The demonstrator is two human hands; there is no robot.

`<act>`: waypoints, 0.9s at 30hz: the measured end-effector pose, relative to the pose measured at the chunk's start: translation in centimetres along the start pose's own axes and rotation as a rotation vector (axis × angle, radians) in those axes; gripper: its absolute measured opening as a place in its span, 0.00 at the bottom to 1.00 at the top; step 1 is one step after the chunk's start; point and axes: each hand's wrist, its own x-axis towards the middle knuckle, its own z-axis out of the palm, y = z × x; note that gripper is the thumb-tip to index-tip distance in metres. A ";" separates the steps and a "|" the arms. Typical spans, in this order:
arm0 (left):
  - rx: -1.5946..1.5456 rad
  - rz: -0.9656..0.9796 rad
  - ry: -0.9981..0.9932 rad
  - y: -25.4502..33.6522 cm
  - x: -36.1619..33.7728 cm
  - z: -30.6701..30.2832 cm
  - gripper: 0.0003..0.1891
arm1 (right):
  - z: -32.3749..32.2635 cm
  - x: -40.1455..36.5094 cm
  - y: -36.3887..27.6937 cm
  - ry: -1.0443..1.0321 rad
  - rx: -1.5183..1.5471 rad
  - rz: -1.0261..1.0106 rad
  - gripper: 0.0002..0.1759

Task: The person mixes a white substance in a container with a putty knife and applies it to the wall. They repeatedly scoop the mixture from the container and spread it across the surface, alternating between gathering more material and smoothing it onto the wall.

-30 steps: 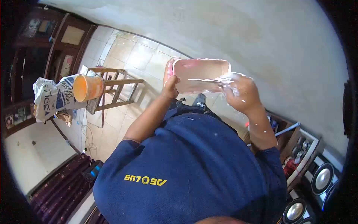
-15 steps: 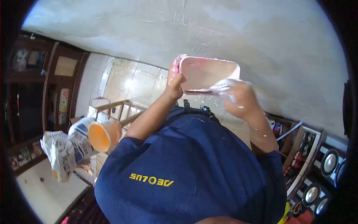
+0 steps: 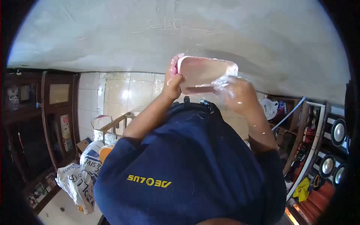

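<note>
A shallow rectangular tray [image 3: 206, 72] with rounded corners and whitish smears on its rim is held out in front of the body. My left hand [image 3: 174, 80] grips its left edge, thumb on the near side and fingers behind, with pinkish-white matter on them. At the tray's lower right, my right hand [image 3: 240, 93] is closed round a tool coated in white paste [image 3: 222, 82], blurred by motion. A dark straight blade edge [image 3: 200, 89] runs along the inside of the tray's near side. White specks dot the right hand and forearm.
A grey plastered wall [image 3: 123, 33] rises ahead, above a tiled floor [image 3: 116, 90]. At left are a dark wooden cabinet [image 3: 60, 123], white printed sacks [image 3: 77, 183], an orange bucket [image 3: 106, 153] and a wooden frame [image 3: 118, 123]. Shelves [image 3: 288, 116] and speakers [image 3: 338, 132] stand at right.
The view has turned, so the sacks and bucket sit lower and the bucket is mostly hidden. The tray has shifted slightly left; the right hand and its tool have moved slightly left.
</note>
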 end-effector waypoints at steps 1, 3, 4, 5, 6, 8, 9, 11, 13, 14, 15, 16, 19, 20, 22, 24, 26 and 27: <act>0.030 0.023 -0.004 0.0 -0.1 0.3 0.34 | -0.8 -0.2 0.4 0.101 0.035 0.014 0.07; 0.030 0.021 -0.021 0.4 -0.4 1.4 0.34 | -2.6 -0.8 1.0 0.178 0.030 0.009 0.08; 0.034 0.027 -0.040 0.3 -0.6 1.9 0.33 | -3.2 -1.3 1.5 0.261 0.023 -0.003 0.08; -0.023 0.027 -0.032 -1.0 -0.6 1.8 0.32 | -3.6 -2.0 2.1 0.231 -0.018 -0.008 0.09; -0.021 0.024 -0.045 -1.9 -0.8 3.1 0.32 | -3.6 -3.3 2.7 0.241 -0.022 -0.001 0.09; -0.126 -0.038 -0.028 -2.6 -0.9 5.3 0.30 | -2.1 -5.0 4.1 0.266 -0.075 0.015 0.09; -0.127 -0.034 -0.028 -3.1 -0.9 6.4 0.30 | -1.7 -6.2 5.5 0.238 -0.113 0.057 0.09; -0.154 -0.182 0.001 -4.3 -1.1 8.4 0.28 | -1.8 -8.0 7.6 0.206 -0.121 0.100 0.10; -0.163 -0.193 0.005 -6.4 -1.1 10.8 0.28 | -1.9 -9.7 9.8 0.210 -0.027 0.131 0.11; -0.176 -0.204 0.012 -7.4 -1.0 12.1 0.27 | -2.3 -10.8 10.5 0.223 -0.031 0.126 0.11; -0.156 -0.161 -0.017 -8.3 -1.3 13.4 0.24 | -2.9 -11.8 11.3 0.203 0.023 0.136 0.10; -0.147 -0.147 -0.030 -9.0 -1.6 14.8 0.24 | -3.8 -12.7 12.1 0.187 0.078 0.144 0.10; -0.222 -0.266 0.064 -10.9 -2.1 18.7 0.21 | -8.0 -15.8 14.3 0.291 0.107 0.207 0.10; -0.213 -0.254 0.047 -11.3 -2.4 19.6 0.21 | -9.0 -17.0 14.7 0.333 0.111 0.255 0.10; -0.245 -0.254 -0.004 -12.2 -2.5 22.0 0.22 | -9.5 -19.4 16.3 0.351 0.055 0.295 0.10; -0.182 -0.171 -0.095 -14.4 -2.2 23.3 0.25 | -10.1 -21.0 16.6 0.152 0.129 0.372 0.10; -0.203 -0.148 -0.033 -16.2 -2.5 25.1 0.27 | -11.5 -22.4 17.3 0.233 0.179 0.204 0.11; -0.212 -0.191 0.001 -16.2 -2.8 26.1 0.25 | -13.0 -22.9 17.0 0.256 0.177 0.241 0.11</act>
